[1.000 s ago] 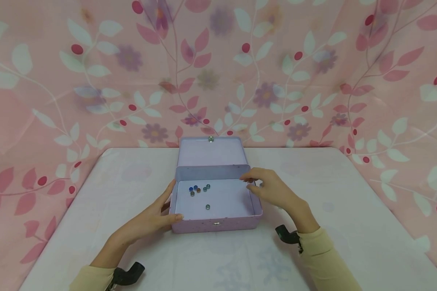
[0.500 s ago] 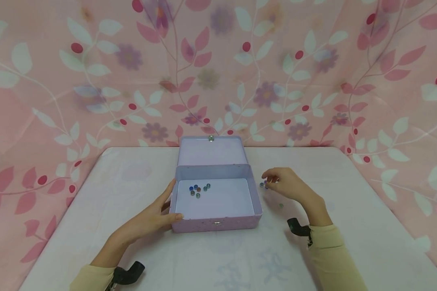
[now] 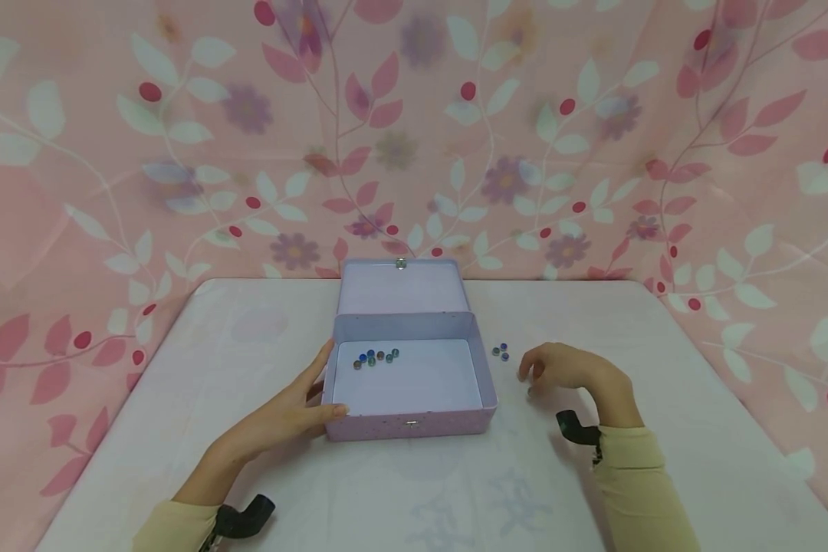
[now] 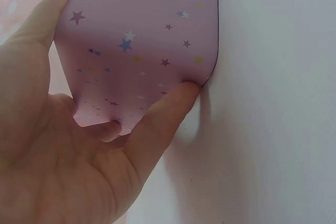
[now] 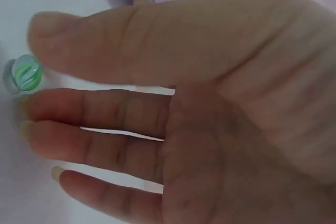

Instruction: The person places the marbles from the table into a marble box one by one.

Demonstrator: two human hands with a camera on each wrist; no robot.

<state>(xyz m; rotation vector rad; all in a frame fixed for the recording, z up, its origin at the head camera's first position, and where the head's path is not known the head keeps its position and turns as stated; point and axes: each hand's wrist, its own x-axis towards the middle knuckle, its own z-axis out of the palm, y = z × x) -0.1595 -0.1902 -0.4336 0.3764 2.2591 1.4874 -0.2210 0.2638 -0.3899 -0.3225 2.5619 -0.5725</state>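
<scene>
A lilac tin box (image 3: 411, 428) stands on the table with its lid (image 3: 403, 287) folded back. My left hand (image 3: 286, 414) holds the box's left end, thumb near the front corner and fingers along the side; the left wrist view shows the star-printed wall (image 4: 142, 40) between them. Several glass marbles (image 3: 380, 356) lie inside towards the back left. My right hand (image 3: 569, 368) is right of the box, low over the table. Just past its thumb and fingertips, a clear marble with green swirls (image 5: 27, 72) rests on the cloth, apparently not held.
Three small marbles (image 3: 504, 356) sit close together on the white table (image 3: 262, 330), between the box's right wall and my right hand. A pink floral cloth (image 3: 414, 138) hangs behind the table's far edge.
My right hand has drawn back from over the box's right wall to the table at the right. A dropped marble has rolled left to the group inside. The left hand keeps its hold.
</scene>
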